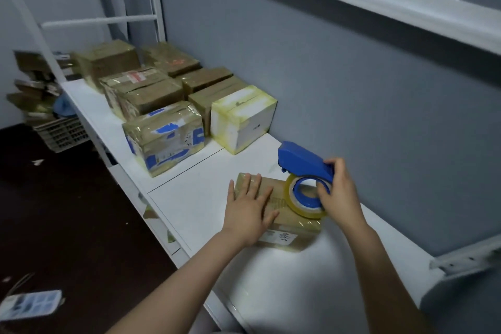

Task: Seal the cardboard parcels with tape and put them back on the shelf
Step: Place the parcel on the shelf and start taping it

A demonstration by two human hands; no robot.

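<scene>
Cardboard parcel (279, 192), brown and glossy with clear tape, lies flat on the white shelf (189, 198) close to its front edge, a white label with handwriting on its near side. The left hand (248, 211) lies palm-down on the parcel's left half, fingers straight and spread, gripping nothing. The right hand (339, 192) grips the rear of a blue tape dispenser (303, 161), thumb on top of the body and fingers curled at the hub of the roll. The clear tape roll (303, 209) in the dispenser rests on the parcel's right end, and the dispenser's nose points away toward the far parcels.

Farther along the shelf stands a cluster of taped parcels: one with blue tape patches (162, 138) nearest the front edge, a white box with yellowed tape (244, 116) beside the grey wall (352, 89), and several brown ones (141, 92) behind them, touching one another. These sit well apart from the parcel under the hands. Beyond the shelf's far end, a slotted plastic crate (62, 133) stands on the dark floor (67, 198) with more cardboard heaped above it.
</scene>
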